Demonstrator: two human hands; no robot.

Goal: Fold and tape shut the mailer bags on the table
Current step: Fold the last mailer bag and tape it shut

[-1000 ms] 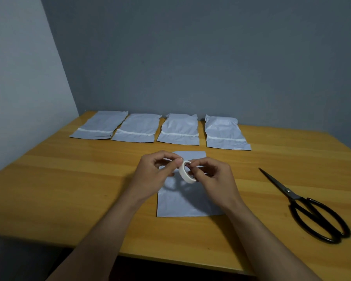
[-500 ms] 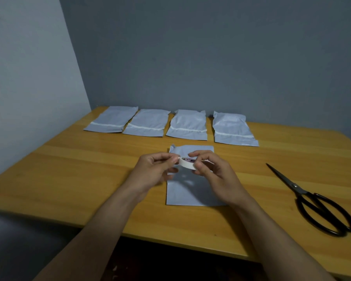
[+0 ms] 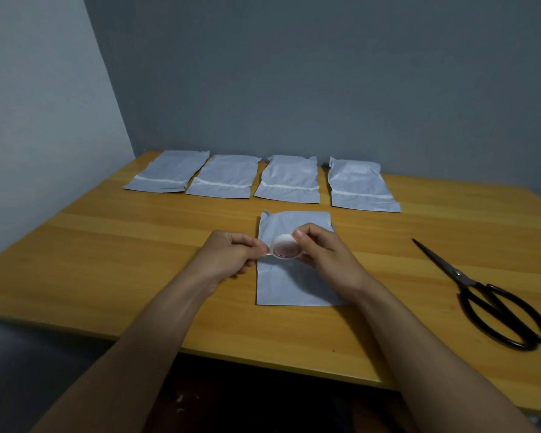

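Observation:
A grey mailer bag [image 3: 289, 284] lies flat on the wooden table [image 3: 107, 245] right in front of me. Above it my right hand [image 3: 325, 257] holds a small white tape roll [image 3: 285, 250] between thumb and fingers. My left hand [image 3: 231, 256] pinches the roll's left edge, where the tape end seems to be. Several more grey mailer bags lie in a row at the back, each with a white strip across it, from the leftmost bag [image 3: 167, 176] to the rightmost bag [image 3: 359, 187].
Black scissors [image 3: 494, 303] lie shut on the table to the right, tips pointing back left. Grey walls stand behind the table and to the left. The table's front edge runs just below my forearms.
The tape roll has turned from edge-on to showing its open centre, and both hands have shifted slightly on it. The camera has tilted, so the scene sits lower and further right.

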